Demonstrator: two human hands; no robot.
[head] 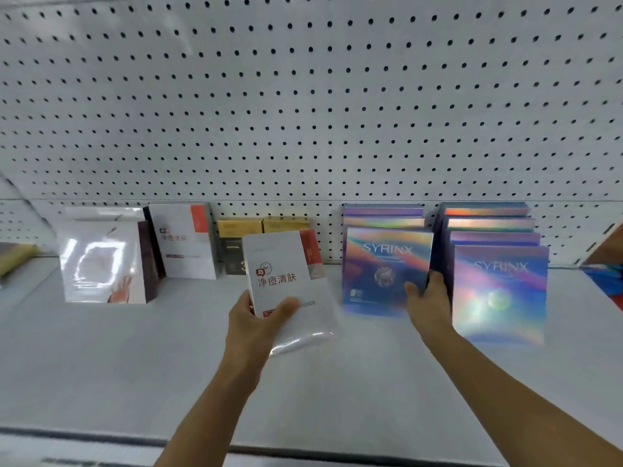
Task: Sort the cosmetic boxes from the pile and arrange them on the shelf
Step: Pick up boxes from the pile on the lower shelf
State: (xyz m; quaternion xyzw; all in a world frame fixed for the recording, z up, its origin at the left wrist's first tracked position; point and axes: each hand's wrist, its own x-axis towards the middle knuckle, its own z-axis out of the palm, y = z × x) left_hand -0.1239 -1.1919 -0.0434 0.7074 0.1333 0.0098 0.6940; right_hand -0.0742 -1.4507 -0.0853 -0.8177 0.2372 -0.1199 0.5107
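My left hand (259, 318) grips a white box with red print (279, 271) by its lower edge, held upright above the shelf (135, 358); a second pale box seems to lie under it. My right hand (428, 291) pinches the right edge of the front holographic SYRINX box (384, 264), thumb on its face, fingers behind. That box heads a row of like boxes. A second SYRINX row (499, 291) stands just to the right. A matching white and red box (183, 241) stands at the back left.
Gold and black boxes (236, 247) stand behind the held box. A glossy white box with a hand picture (101, 264) and a dark one stand at the left. White pegboard (303, 112) backs the shelf. Colourful items sit at the far right edge (603, 271).
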